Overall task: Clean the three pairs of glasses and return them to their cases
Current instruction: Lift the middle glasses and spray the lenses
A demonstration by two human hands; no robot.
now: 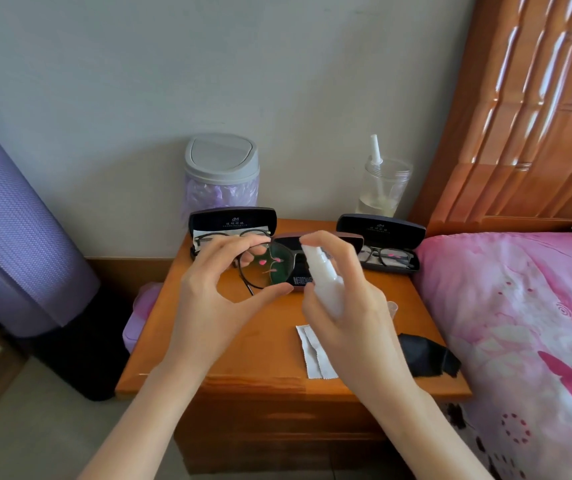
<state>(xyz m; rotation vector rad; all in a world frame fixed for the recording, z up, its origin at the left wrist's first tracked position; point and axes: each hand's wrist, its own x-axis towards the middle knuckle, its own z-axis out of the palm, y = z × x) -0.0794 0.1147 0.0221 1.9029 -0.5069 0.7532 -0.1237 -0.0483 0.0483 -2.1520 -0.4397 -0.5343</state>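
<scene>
My left hand (pixel 218 275) pinches a dark thin-framed pair of glasses (pixel 265 268) by one lens rim, above the wooden nightstand (pixel 270 355). My right hand (pixel 350 306) grips a small white spray bottle (pixel 326 275), its nozzle close to the lens. Behind the held glasses lies an open brown case (pixel 350 239), partly hidden. An open dark case (pixel 232 223) at the back left holds another pair on a white cloth. A third open dark case (pixel 381 242) at the back right holds a black-framed pair (pixel 386 256).
A white cloth (pixel 315 355) and a black cloth (pixel 426 355) lie near the nightstand's front right. A lidded bin (pixel 222 171) and a clear cup (pixel 383 188) stand at the back. The pink bed (pixel 519 323) is at the right, a purple rolled mat (pixel 11 237) at the left.
</scene>
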